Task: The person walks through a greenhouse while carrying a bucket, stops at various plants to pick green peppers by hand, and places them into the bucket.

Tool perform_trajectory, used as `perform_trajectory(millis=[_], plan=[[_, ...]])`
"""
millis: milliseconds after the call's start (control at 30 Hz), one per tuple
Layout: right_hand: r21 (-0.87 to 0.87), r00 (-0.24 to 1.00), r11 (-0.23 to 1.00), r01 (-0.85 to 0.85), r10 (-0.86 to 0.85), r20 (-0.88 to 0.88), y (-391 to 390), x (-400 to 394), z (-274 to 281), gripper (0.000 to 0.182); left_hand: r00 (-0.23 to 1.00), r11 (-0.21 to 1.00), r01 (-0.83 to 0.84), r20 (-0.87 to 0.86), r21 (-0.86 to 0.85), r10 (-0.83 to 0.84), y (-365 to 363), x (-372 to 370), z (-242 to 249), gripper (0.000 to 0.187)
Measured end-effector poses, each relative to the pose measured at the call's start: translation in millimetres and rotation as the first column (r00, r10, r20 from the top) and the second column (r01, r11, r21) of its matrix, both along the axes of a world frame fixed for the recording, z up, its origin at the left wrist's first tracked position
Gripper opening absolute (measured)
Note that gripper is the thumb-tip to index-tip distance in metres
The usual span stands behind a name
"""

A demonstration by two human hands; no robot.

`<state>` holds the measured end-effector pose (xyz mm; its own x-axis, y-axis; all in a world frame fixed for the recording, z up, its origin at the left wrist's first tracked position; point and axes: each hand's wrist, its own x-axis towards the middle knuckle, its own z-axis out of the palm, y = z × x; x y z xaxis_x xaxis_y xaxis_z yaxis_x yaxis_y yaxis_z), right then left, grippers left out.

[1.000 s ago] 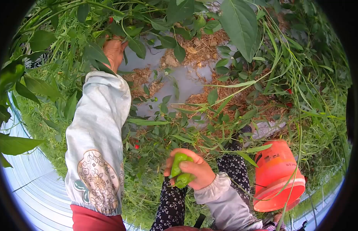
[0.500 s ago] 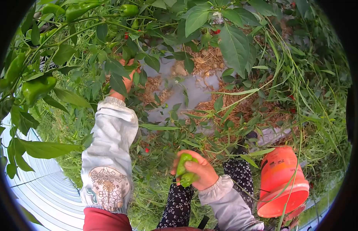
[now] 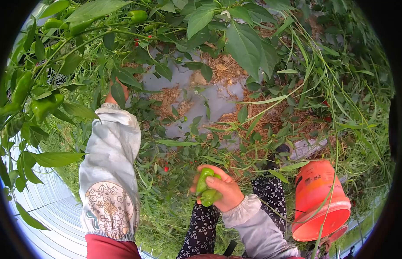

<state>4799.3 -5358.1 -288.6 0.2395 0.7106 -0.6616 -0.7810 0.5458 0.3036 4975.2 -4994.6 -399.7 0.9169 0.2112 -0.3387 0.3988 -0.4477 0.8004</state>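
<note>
Though leaves (image 3: 118,93) hide whether the left hand (image 3: 110,96) grips, the right hand (image 3: 227,190) holds peppers (image 3: 204,180) near a bucket (image 3: 313,190).

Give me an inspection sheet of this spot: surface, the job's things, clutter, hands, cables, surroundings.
Surface: grey sheet, partly covered by straw.
Job's things: two green peppers in hand; hanging peppers at upper left.
Clutter: long grass at right, some blades crossing in front of the orange-red bucket.
Hands: right hand has its fingers closed around the two peppers; left hand is among leaves, fingers hidden, grip unclear.
Cables: nothing seen.
Surroundings: leafy plants above; pale ribbed-looking surface at lower left.
</note>
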Motion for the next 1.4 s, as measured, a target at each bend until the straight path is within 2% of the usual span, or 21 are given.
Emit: perform_trajectory(millis=[67, 667, 867, 967, 1067, 1100, 1133, 1167, 1200, 1233, 1300, 1333, 1400], plan=[[-0.049, 1.0, 0.999, -0.013, 0.013, 0.006, 0.5, -0.6, -1.3, 0.038, 1.0, 1.0, 0.013, -0.013, 0.025, -0.013, 4.5, 5.0, 4.4, 0.024], [-0.067, 0.999, 0.997, 0.038, -0.04, -0.031, 0.4, 3.8, -3.9, 0.037, 0.982, 0.985, 0.127, -0.155, 0.118, -0.108, 34.6, 15.5, 61.1, 0.032], [-0.048, 0.999, 0.998, 0.042, -0.042, 0.008, 0.3, 4.0, -1.8, 0.037, 0.943, 0.949, 0.275, -0.239, 0.157, -0.234, 24.5, -17.9, 94.5, 0.035], [-0.047, 0.998, 0.998, 0.048, -0.046, 0.031, 0.1, 4.0, -0.2, 0.037, 0.924, 0.905, 0.358, -0.228, 0.228, -0.308, 30.4, -27.6, 100.6, 0.036], [-0.041, 0.998, 0.998, 0.055, -0.054, 0.028, -1.0, 4.7, 2.1, 0.037, 0.885, 0.809, 0.464, -0.153, 0.36, -0.44, 27.5, -37.1, 107.8, 0.038], [-0.04, 0.998, 0.998, 0.057, -0.056, 0.035, -1.6, 5.3, 3.7, 0.037, 0.881, 0.81, 0.472, -0.156, 0.349, -0.446, 23.1, -37.9, 113.9, 0.038], [-0.036, 0.998, 0.998, 0.059, -0.058, 0.032, -1.9, 6.2, 5.1, 0.037, 0.915, 0.922, 0.344, -0.285, 0.176, -0.286, 19.8, -37.0, 121.6, 0.038], [-0.031, 0.998, 0.998, 0.062, -0.061, 0.031, -1.7, 7.3, 6.1, 0.037, 0.891, 0.986, 0.168, -0.431, 0.022, -0.142, 15.8, -35.2, 126.7, 0.038], [-0.031, 0.997, 0.997, 0.064, -0.063, 0.038, -0.8, 7.8, 6.4, 0.037, 0.894, 0.985, 0.169, -0.425, 0.024, -0.144, 12.3, -34.9, 124.6, 0.038], [-0.032, 0.997, 0.997, 0.073, -0.072, 0.031, -0.7, 8.0, 7.6, 0.036, 0.927, 0.988, -0.144, -0.356, -0.059, 0.114, 7.8, -35.5, 121.4, 0.035], [-0.036, 0.996, 0.996, 0.083, -0.082, 0.029, -1.5, 8.8, 10.0, 0.035, 0.876, 0.886, -0.433, -0.308, -0.165, 0.371, 11.2, -37.8, 116.7, 0.033], [-0.034, 0.996, 0.996, 0.085, -0.085, 0.023, -1.8, 9.0, 11.1, 0.035, 0.912, 0.882, -0.372, -0.292, -0.289, 0.289, 16.3, -37.3, 119.4, 0.03], [-0.031, 0.996, 0.996, 0.089, -0.089, 0.02, -2.6, 8.4, 12.3, 0.034, 0.942, 0.862, -0.303, -0.263, -0.406, 0.207, 18.4, -35.2, 122.7, 0.026]])
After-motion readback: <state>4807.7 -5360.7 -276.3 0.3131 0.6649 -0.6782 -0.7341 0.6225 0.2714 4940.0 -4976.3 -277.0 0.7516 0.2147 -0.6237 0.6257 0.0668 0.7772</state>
